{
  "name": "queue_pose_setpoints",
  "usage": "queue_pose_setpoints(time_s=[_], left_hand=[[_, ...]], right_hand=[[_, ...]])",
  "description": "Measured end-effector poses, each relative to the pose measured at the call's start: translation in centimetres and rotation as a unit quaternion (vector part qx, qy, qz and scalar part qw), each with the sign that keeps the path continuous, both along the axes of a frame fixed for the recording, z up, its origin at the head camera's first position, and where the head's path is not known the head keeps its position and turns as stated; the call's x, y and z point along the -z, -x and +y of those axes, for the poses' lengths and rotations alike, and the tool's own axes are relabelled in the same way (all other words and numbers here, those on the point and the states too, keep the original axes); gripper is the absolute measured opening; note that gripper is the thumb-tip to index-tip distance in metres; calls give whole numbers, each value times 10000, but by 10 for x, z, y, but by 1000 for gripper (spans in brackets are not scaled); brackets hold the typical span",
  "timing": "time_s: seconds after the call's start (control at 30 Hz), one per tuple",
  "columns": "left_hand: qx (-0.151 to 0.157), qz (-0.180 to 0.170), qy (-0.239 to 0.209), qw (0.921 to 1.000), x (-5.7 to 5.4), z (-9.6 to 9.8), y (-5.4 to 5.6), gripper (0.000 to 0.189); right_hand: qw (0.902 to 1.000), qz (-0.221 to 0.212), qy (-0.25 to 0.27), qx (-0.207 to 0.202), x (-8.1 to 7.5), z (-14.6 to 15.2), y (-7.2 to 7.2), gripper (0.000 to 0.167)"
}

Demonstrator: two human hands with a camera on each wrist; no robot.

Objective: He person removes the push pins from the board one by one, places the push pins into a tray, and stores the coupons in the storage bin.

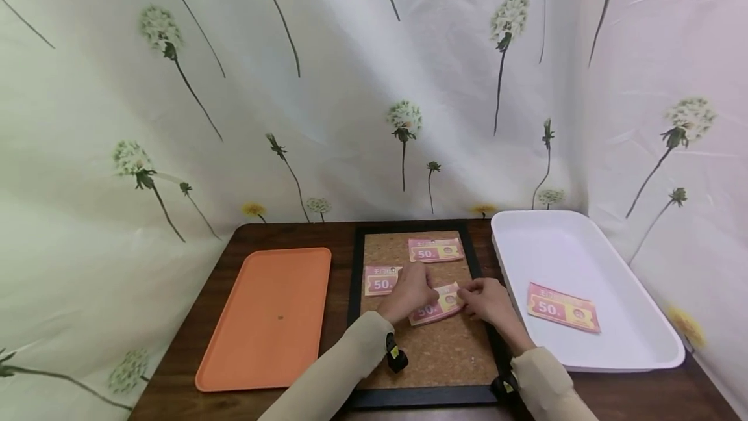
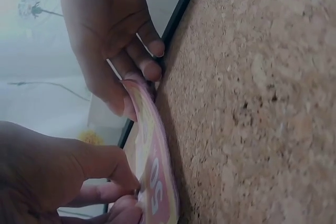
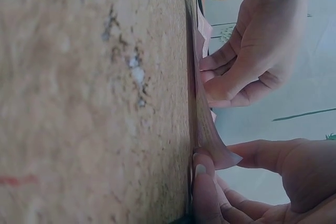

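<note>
I count four coupons (image 1: 435, 250): three on one corkboard (image 1: 432, 362), one in the white tray (image 1: 549, 245). One orange tray (image 1: 269, 323) brings trays to two. The coupons are thin, flexible rectangles; the board is grainy, black-framed; both trays are smooth, round-cornered. The lowest coupon on the board (image 1: 447, 302) lies between my hands, bowed off the cork. The right hand (image 1: 489, 301) pinches its curled end, thumb against fingers. The left hand's (image 1: 409, 291) bent fingertips bunch at its face; I cannot tell what they pinch.
</note>
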State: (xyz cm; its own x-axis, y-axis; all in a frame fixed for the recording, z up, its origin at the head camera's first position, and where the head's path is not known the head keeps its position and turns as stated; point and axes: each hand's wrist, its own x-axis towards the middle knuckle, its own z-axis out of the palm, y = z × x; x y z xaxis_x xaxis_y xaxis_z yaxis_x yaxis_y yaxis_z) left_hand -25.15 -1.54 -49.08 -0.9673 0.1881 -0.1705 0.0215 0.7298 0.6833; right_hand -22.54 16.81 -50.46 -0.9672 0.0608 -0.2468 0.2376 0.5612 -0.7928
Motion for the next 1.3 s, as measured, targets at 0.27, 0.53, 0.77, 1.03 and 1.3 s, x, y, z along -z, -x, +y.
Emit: queue_pose_setpoints(time_s=[0.27, 0.53, 0.77, 1.03, 1.3], left_hand=[[-48, -3, -177, 9998, 2, -1, 0, 23], [17, 156, -370, 9992, 6, -5, 3, 22], [19, 345, -526, 9980, 9, -7, 3, 20], [75, 457, -616, 9970, 11, -9, 7, 16], [80, 360, -717, 9967, 10, -11, 9, 14]], right_hand=[[9999, 41, 105, -74, -2, 1, -2, 31], [9999, 14, 124, -6, -4, 1, -2, 31], [9999, 64, 145, -23, -3, 1, -2, 29], [10000, 41, 50, 67, -1, 0, 0, 28], [10000, 27, 93, -6, -2, 2, -1, 28]])
